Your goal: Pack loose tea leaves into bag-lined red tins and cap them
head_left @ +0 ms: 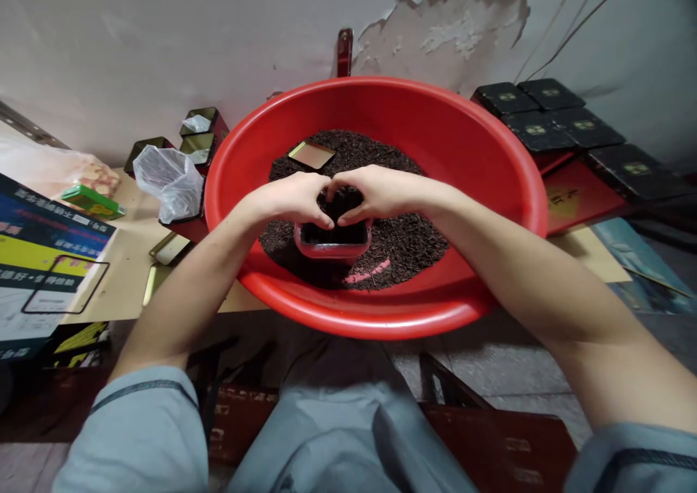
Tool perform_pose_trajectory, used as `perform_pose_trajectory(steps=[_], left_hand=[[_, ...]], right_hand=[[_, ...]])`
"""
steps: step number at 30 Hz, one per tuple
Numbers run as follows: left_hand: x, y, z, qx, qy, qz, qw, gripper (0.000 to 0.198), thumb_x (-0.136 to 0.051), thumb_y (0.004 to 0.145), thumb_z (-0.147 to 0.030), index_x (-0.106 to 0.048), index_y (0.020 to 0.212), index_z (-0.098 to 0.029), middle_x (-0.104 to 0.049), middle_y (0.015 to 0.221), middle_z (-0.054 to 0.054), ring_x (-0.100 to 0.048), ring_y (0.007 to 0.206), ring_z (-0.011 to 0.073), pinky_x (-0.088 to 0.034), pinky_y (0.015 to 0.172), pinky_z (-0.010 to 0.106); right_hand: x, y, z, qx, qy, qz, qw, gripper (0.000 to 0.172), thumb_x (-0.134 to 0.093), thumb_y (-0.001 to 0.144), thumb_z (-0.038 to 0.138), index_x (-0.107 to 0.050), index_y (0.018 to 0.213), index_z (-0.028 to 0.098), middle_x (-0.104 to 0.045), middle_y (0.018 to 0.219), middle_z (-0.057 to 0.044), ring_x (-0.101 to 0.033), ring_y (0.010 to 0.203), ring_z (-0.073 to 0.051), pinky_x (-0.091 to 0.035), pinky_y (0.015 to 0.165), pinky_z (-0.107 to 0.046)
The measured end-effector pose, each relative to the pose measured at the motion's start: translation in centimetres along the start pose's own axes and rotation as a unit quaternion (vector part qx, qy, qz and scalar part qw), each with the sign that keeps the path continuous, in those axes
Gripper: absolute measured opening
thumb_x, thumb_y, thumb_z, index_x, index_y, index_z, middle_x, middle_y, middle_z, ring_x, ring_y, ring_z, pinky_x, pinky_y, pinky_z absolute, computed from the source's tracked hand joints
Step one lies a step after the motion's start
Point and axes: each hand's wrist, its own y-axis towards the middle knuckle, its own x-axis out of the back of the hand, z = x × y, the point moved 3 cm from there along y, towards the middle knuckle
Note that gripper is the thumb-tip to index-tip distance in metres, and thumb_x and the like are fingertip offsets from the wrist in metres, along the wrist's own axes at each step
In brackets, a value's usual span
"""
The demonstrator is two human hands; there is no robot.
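Observation:
Dark dried leaves that look like loose tea cover the bottom of a large red plastic basin. A small rectangular tin, with clear plastic around its rim, stands among them near the middle. Above its opening, my left hand and my right hand curve toward each other, index fingers and thumbs nearly meeting. Dark leaves show in the gap between them, and both hands appear cupped around leaves; the other fingers are hidden. Behind the hands, a gold-coloured tin lid lies on the leaves.
Open tins and a clear plastic bag stand left of the basin. A green box and a printed carton are farther left. Black-lidded tins are grouped at right. A peeling wall rises behind.

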Motion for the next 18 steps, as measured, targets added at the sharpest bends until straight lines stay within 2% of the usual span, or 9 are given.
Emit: perform_pose_trajectory(steps=[3, 5, 8, 11, 13, 15, 17, 18], left_hand=[[-0.4, 0.7, 1.5, 0.033, -0.04, 0.009, 0.999, 0.077, -0.087, 0.071, -0.045, -0.061, 0.141, -0.026, -0.072, 0.126, 0.006, -0.071, 0.113, 0.0325, -0.058, 0.09, 0.035], [0.2, 1.0, 2.8, 0.062, -0.06, 0.008, 0.996, 0.076, -0.083, 0.076, -0.05, -0.058, 0.145, -0.028, -0.07, 0.129, 0.006, -0.07, 0.116, 0.0313, -0.058, 0.089, 0.035], [2.0, 1.8, 4.8, 0.092, -0.067, -0.029, 0.993, 0.064, -0.07, 0.09, -0.053, -0.055, 0.148, -0.029, -0.07, 0.129, 0.007, -0.069, 0.12, 0.0303, -0.057, 0.091, 0.038], [2.8, 3.6, 6.6, 0.107, -0.055, -0.078, 0.99, 0.057, -0.062, 0.097, -0.042, -0.053, 0.152, -0.029, -0.07, 0.133, 0.008, -0.069, 0.122, 0.0288, -0.058, 0.096, 0.039], [1.9, 5.0, 7.7, 0.127, -0.004, -0.067, 0.99, 0.073, -0.071, 0.089, -0.035, -0.047, 0.158, -0.028, -0.065, 0.146, 0.01, -0.065, 0.131, 0.0308, -0.055, 0.107, 0.039], [-0.1, 6.1, 8.5, 0.156, 0.067, -0.007, 0.986, 0.103, -0.083, 0.074, -0.033, -0.037, 0.165, -0.025, -0.05, 0.163, 0.015, -0.054, 0.145, 0.037, -0.048, 0.117, 0.041], [-2.5, 6.6, 9.1, 0.169, 0.091, 0.067, 0.979, 0.121, -0.089, 0.063, -0.03, -0.03, 0.168, -0.023, -0.043, 0.167, 0.019, -0.047, 0.15, 0.0411, -0.046, 0.119, 0.043], [-3.6, 6.7, 9.1, 0.161, 0.076, 0.086, 0.98, 0.123, -0.089, 0.059, -0.026, -0.032, 0.168, -0.023, -0.049, 0.163, 0.02, -0.05, 0.148, 0.0418, -0.047, 0.117, 0.044]], right_hand=[[0.3, -0.2, -0.8, 0.004, 0.051, -0.004, 0.999, 0.042, -0.088, 0.074, 0.038, -0.078, 0.113, 0.027, -0.08, 0.104, -0.003, -0.073, 0.094, -0.024, -0.059, 0.082, -0.034], [0.9, -0.3, -1.9, 0.001, 0.092, -0.021, 0.996, 0.037, -0.087, 0.078, 0.044, -0.079, 0.11, 0.028, -0.08, 0.102, -0.003, -0.073, 0.093, -0.024, -0.061, 0.082, -0.036], [1.5, 0.1, -4.8, -0.029, 0.12, -0.071, 0.99, 0.034, -0.08, 0.085, 0.052, -0.079, 0.11, 0.029, -0.079, 0.102, -0.004, -0.075, 0.095, -0.024, -0.062, 0.086, -0.041], [0.7, 1.3, -8.6, -0.105, 0.073, -0.107, 0.986, 0.041, -0.072, 0.092, 0.052, -0.075, 0.125, 0.026, -0.078, 0.116, -0.008, -0.074, 0.107, -0.027, -0.058, 0.099, -0.045], [-1.0, 2.0, -10.8, -0.179, -0.004, -0.086, 0.98, 0.06, -0.075, 0.09, 0.048, -0.065, 0.143, 0.023, -0.069, 0.138, -0.014, -0.067, 0.126, -0.032, -0.052, 0.111, -0.048], [-3.6, 2.5, -12.4, -0.229, -0.049, -0.013, 0.972, 0.094, -0.085, 0.08, 0.048, -0.044, 0.162, 0.025, -0.044, 0.165, -0.018, -0.055, 0.143, -0.037, -0.046, 0.117, -0.048], [-6.4, 2.7, -13.2, -0.25, -0.056, 0.073, 0.964, 0.126, -0.094, 0.067, 0.048, -0.024, 0.17, 0.026, -0.022, 0.175, -0.021, -0.045, 0.151, -0.04, -0.044, 0.118, -0.047], [-7.7, 2.7, -13.5, -0.256, -0.056, 0.1, 0.96, 0.138, -0.097, 0.06, 0.049, -0.018, 0.171, 0.026, -0.019, 0.175, -0.024, -0.044, 0.151, -0.042, -0.045, 0.118, -0.048]])
